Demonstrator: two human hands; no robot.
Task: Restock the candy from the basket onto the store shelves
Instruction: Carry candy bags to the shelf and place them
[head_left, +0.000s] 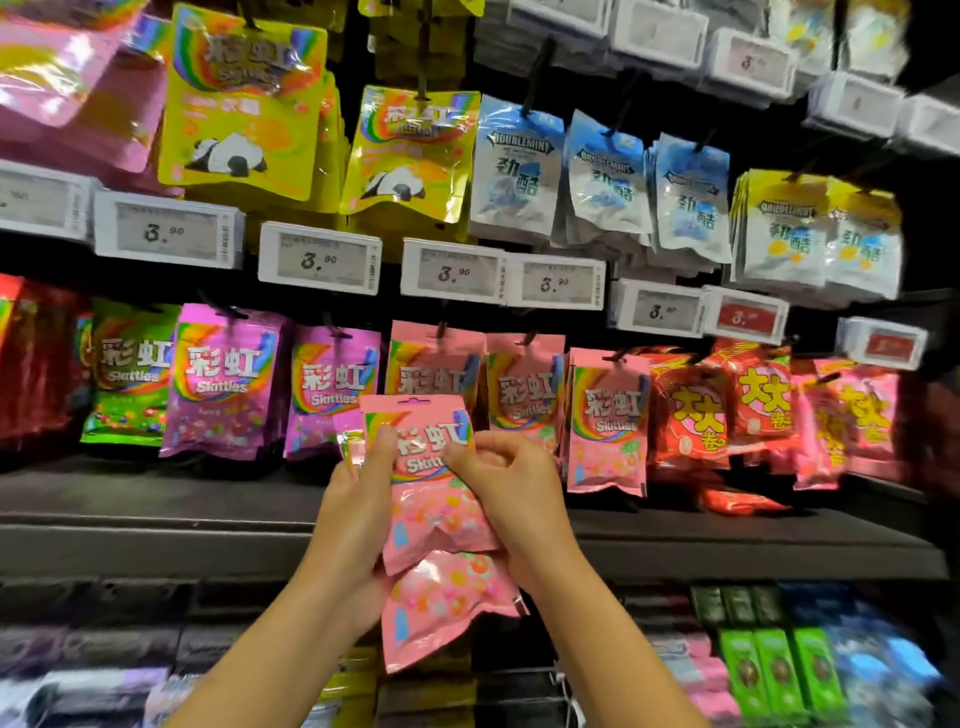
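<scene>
Held stock: a small stack of pink candy bags (436, 499), raised in front of the middle shelf (156, 514); the front bag upright with its hang-hole at the top, a second pink bag (447, 608) hanging lower behind it, further edges showing at the left. Left hand (358, 499): curled round the stack's left side, thumb pressed on the front bag's face. Right hand (509, 478): fingers bent, pinching the front bag at its right edge near the logo. Directly behind the stack: hanging pink bags (524, 389) of the same kind on pegs, three columns side by side. To their left: purple bags (228, 379) and green bags (130, 374). To their right: red bags (727, 405). Row above: yellow panda bags (410, 150), blue-white mint bags (608, 176). Price tags (319, 257) along the rail between the rows. Lower shelves: blurred boxed goods, including green boxes (779, 675).
</scene>
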